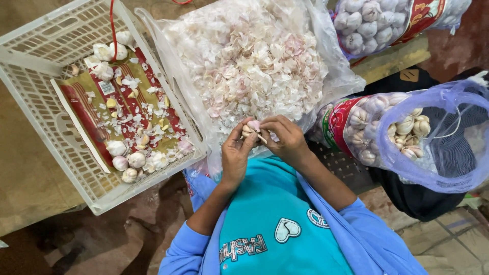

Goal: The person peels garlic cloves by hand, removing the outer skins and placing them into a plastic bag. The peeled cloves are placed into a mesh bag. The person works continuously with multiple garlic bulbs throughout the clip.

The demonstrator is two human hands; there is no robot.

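Pinkish-white papery garlic bulb is sitting pinched between both hands, left hand cupping beneath, right hand gripping above, just before the skin-filled clear plastic bag.

A small garlic bulb, pinkish-white and partly stripped of its papery skin, is sitting pinched between the fingers of the left hand and the right hand. It is hanging just above the edge of a clear bag of garlic peels, close to the person's chest.
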